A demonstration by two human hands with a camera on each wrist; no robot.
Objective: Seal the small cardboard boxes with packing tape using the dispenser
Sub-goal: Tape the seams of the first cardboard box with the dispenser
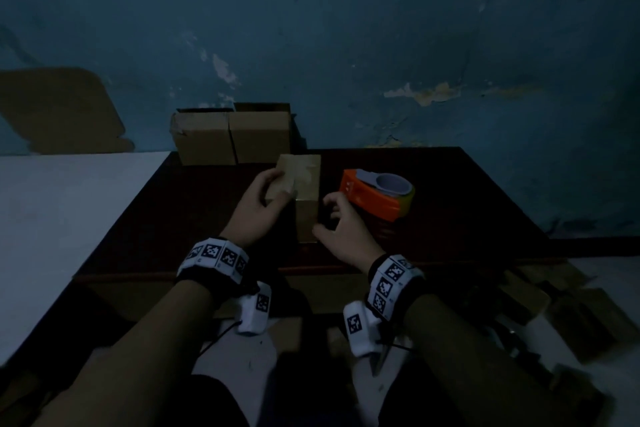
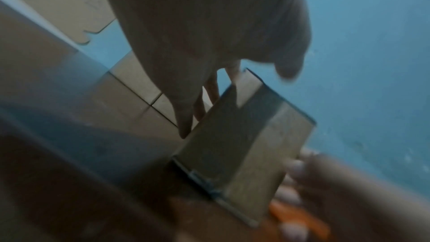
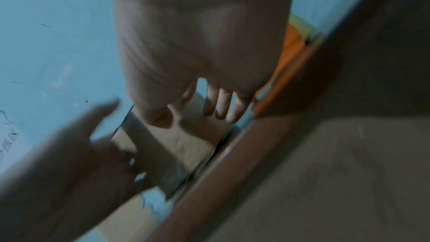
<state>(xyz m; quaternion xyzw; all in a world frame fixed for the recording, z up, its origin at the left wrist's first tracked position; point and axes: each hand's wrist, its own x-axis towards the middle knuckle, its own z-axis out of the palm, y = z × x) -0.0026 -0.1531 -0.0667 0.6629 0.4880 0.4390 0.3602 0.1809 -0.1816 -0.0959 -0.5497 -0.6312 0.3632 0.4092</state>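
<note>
Small cardboard box, between both hands' fingers, on table

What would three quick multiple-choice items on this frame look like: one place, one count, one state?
1. Where is the tape dispenser?
A. On the table, right of the held box
B. In the right hand
C. On the floor

2. How many boxes stand at the table's back edge?
A. None
B. Two
C. Five

3. What is the left hand doing?
A. Hanging idle
B. Gripping the small box
C. Holding scissors

Key: 1 A, it sits untouched beside the right hand; 2 B, the back boxes stand side by side; 3 B, fingers and thumb wrap its top.
</note>
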